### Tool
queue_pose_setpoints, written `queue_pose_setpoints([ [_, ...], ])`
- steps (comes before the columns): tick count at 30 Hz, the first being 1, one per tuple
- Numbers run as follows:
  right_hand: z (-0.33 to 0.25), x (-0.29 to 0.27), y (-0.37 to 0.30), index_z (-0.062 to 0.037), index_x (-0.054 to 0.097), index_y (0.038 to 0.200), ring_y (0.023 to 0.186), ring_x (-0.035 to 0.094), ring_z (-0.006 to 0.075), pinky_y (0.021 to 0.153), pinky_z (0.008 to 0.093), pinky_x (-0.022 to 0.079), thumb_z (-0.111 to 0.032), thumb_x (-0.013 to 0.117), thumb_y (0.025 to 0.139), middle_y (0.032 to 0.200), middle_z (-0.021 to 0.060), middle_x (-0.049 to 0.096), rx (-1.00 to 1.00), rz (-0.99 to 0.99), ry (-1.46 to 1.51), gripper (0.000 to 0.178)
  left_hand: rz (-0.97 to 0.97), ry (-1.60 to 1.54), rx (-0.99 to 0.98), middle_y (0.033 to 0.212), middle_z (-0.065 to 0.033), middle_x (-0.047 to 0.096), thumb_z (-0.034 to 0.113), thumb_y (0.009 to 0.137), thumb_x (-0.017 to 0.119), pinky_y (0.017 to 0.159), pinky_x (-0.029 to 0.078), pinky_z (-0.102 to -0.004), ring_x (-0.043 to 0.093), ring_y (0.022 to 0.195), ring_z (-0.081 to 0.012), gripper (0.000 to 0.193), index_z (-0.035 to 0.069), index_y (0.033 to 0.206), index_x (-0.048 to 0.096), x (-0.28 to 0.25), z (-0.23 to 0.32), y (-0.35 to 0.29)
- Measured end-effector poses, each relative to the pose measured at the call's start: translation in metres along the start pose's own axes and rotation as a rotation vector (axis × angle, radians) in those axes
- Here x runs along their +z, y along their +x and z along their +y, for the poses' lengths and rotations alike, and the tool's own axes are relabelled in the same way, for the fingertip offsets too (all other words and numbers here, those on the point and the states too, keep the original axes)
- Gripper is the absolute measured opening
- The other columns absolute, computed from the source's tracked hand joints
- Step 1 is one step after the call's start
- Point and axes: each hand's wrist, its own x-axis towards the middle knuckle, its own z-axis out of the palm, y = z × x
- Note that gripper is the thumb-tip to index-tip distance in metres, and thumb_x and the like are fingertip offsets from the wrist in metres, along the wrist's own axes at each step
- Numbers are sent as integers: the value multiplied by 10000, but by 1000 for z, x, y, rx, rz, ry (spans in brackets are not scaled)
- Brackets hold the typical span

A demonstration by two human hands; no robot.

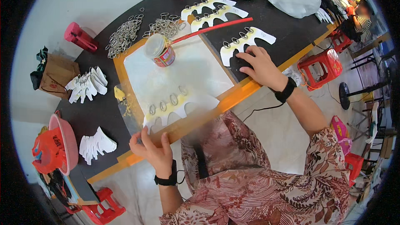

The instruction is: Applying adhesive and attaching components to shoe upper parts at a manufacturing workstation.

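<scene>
White paper-like stock makes up the scalloped strip (pixel 182 107) at the near edge of the bench (pixel 100 114), four metal rings set along its yellowish band. A pale sheet (pixel 137 66) lies under it, perhaps to spare the bench. At the strip's seven o'clock, the left hand (pixel 155 152) has thumb and fingers parted by the corner—likely steadying it, though I cannot tell whether it pinches. Towards one to two o'clock, the right hand (pixel 264 68) is loosely spread beside a second ringed strip (pixel 246 43); contact is unclear. A lidded jar (pixel 166 57) stands near twelve, loose rings (pixel 126 35) heap at eleven and plain strips (pixel 98 145) lie at eight—probably all kept within reach.
</scene>
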Motion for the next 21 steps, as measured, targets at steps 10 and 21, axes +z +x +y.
queue_pose_setpoints([
  [10,-13,-3,45,-121,502,1264,1078,477,346,904,463,403,-316,665,817,1178,128,463,183,-307,-144,515,26,57,73,1106,-191,418,242,769,713,898,306,-475,391,1029,-354,523,5,1188,509,0,0,2],
  [21,-1,13,66,-205,465,1319,1113,462,387,910,527,391,-431,627,826,1250,121,452,239,-305,-176,566,12,82,62,1169,-199,419,119,747,711,946,313,-448,404,1088,-350,499,23,1194,510,-3,2,-1],
])
